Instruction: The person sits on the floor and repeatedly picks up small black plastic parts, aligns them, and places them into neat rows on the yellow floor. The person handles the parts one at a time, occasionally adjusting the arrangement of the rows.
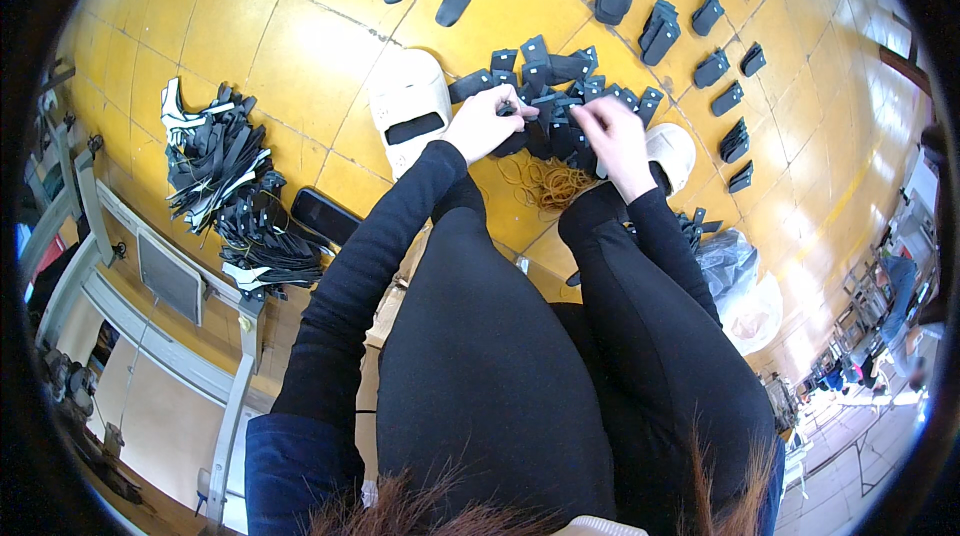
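Note:
Low over the yellow floor, my left hand (487,124) is closed in a pinch, with a small dark piece showing at its fingertips; its kind is unclear. My right hand (615,139) has its fingers curled together a short way to the right, and whatever they hold is too small to make out. Beneath and beyond both hands lies a heap of flat black pieces (540,74) with rounded ends and small pale labels. A tangle of tan rubber bands (548,186) rests on the floor between my feet, just nearer than the heap.
Stacks of similar black pieces (660,33) are spread at the far right. White clogs (405,96) are on my feet. At left lie a pile of black strips with white parts (215,161) and a dark phone (325,216). Plastic bags (740,296) sit right; a metal frame (150,316) stands left.

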### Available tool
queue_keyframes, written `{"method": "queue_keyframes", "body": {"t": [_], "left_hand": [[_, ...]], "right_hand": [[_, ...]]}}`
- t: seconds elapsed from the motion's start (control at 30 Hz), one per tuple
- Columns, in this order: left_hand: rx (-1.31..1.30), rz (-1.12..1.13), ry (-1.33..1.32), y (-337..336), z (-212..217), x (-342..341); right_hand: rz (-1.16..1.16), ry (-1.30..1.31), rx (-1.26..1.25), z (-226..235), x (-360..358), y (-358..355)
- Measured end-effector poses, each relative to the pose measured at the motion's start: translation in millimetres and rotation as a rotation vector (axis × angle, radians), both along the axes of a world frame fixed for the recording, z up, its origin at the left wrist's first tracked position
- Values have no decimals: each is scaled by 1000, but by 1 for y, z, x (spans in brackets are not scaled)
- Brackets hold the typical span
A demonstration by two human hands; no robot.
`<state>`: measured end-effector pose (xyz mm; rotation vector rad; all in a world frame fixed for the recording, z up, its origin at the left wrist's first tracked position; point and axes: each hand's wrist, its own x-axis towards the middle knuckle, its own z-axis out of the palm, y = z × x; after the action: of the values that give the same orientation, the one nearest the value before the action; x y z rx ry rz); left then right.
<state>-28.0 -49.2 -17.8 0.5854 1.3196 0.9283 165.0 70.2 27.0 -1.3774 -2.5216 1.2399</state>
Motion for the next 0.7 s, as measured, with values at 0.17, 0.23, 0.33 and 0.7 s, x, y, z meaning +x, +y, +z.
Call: {"method": "queue_keyframes", "body": {"t": [0.17, 0.23, 0.33, 0.7], "left_hand": [[111, 22, -11, -4, -2, 5], [61, 52, -69, -6, 0, 6], [88, 24, 51, -5, 7, 8], [37, 98, -34, 5, 20, 6]], "right_hand": [[-81, -36, -756, -5, -15, -13], [-61, 52, -659, -7, -16, -15], [-43, 57, -554, -6, -13, -12], [-154, -33, -455, -17, -4, -4]]}}
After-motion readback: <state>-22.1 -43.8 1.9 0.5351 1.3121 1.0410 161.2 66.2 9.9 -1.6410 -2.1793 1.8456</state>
